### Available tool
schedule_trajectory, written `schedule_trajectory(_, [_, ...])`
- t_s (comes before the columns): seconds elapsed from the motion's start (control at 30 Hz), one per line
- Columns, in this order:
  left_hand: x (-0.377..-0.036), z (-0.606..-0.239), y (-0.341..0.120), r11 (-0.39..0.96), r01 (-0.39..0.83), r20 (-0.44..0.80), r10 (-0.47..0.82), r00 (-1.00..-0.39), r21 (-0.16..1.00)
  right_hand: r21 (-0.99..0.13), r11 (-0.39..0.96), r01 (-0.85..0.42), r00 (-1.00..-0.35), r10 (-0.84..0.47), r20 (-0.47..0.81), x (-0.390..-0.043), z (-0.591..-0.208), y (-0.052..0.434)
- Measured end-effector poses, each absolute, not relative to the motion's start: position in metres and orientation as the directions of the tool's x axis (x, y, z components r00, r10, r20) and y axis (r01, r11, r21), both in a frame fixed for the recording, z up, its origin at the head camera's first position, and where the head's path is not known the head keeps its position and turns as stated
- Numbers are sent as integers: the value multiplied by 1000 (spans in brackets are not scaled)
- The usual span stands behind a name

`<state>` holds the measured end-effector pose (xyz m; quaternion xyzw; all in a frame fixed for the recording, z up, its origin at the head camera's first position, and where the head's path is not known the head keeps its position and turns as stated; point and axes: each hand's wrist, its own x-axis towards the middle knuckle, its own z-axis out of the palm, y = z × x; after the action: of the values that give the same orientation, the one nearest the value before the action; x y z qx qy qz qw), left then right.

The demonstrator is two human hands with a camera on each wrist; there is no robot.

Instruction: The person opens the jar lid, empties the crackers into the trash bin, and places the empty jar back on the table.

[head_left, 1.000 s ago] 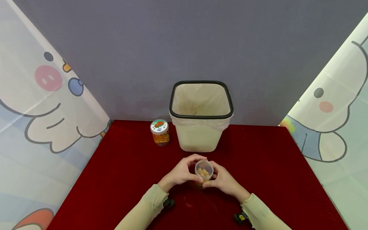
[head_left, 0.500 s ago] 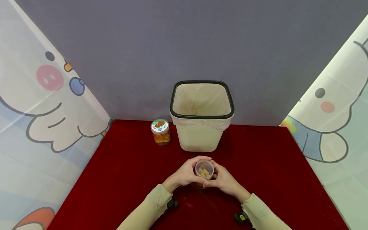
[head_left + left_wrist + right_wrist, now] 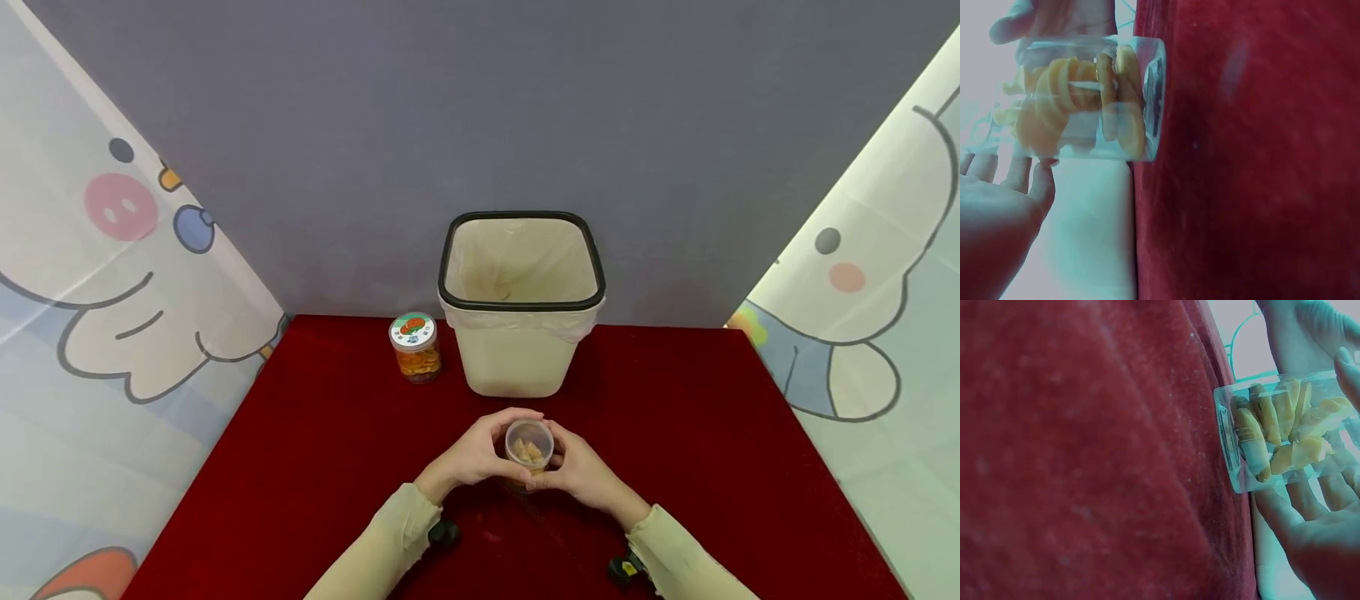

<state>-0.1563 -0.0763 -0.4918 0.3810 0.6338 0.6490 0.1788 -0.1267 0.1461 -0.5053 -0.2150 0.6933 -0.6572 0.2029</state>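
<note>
Both hands are gripping a small clear plastic jar [image 3: 529, 444] of yellowish dried snack pieces at lower centre of the head frame. Left hand [image 3: 475, 454] is curling its fingers round the jar's left side; right hand [image 3: 581, 475] is curling round the right. Jar is standing upright, base touching the red tablecloth [image 3: 315, 450]. Above it: a lined white waste bin [image 3: 517, 358] with black rim. Left of the bin: a lidded jar [image 3: 415, 347] of orange pieces.

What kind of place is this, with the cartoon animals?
Probably a small staged recording booth, not a real kitchen: cartoon-print curtains on both sides, a plain grey backdrop, and a red cloth-covered table holding a lined wastebasket.
</note>
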Motion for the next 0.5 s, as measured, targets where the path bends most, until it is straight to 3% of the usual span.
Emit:
schedule_trajectory(0.13, [-157, -494, -81, -131, 296, 299, 705, -643, 946, -990, 105, -90, -840, -543, 19, -129, -505, 146])
schedule_trajectory(0.5, [-154, -494, -85, -99, 364, 330, 679, -656, 926, -985, 82, -150, -829, -554, 80, -128, -506, 147])
